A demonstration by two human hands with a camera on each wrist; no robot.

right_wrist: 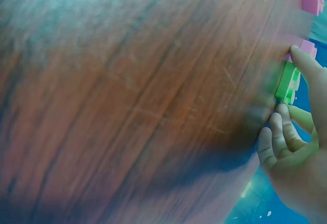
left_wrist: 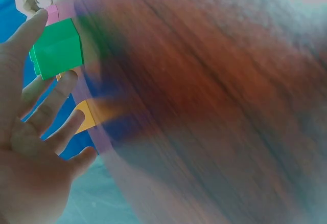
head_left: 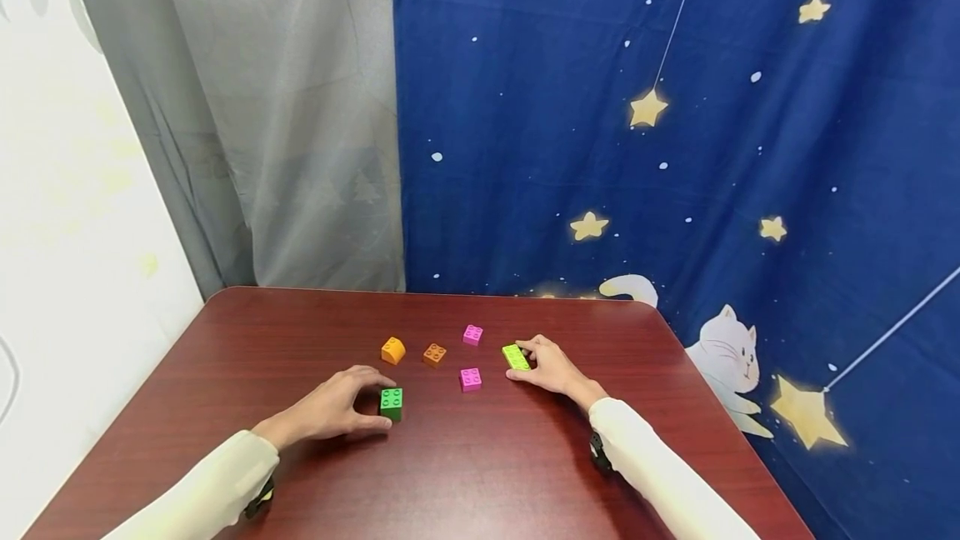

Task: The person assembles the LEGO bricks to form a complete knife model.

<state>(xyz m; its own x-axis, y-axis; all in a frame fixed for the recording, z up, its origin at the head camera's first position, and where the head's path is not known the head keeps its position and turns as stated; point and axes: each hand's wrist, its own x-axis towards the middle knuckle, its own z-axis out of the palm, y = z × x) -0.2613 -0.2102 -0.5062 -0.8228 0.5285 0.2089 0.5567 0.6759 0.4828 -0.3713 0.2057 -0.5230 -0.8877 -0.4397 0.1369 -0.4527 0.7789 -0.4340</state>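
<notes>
**Two hands, six toy bricks, dark red bench**

At left on the bench (head_left: 465, 477): green brick (head_left: 392, 405), studs up, between thumb and fingers of the left hand (head_left: 337, 408). Partly open, fingers gently bent and spread in the left wrist view; thumb to the near side, fingers to the far. Cannot tell whether touching; no firm grip to be seen.

At right: long lime brick (head_left: 516, 357), studs up, inside the spread of the right hand (head_left: 555, 367). Also partly open, thumb near, fingers far, a small gap at the thumb in the right wrist view. Cannot tell about fingertip contact.

Between the hands, well spaced: yellow-orange brick (head_left: 393, 351) with a curved side, just beyond the green; brown-orange brick (head_left: 434, 354) to the right of that; near pink brick (head_left: 470, 379) and far pink brick (head_left: 472, 335), both left of the lime.

Beyond the far edge: grey curtain (head_left: 315, 148) at left, blue curtain (head_left: 510, 123) with stars and a white cat at right.
</notes>
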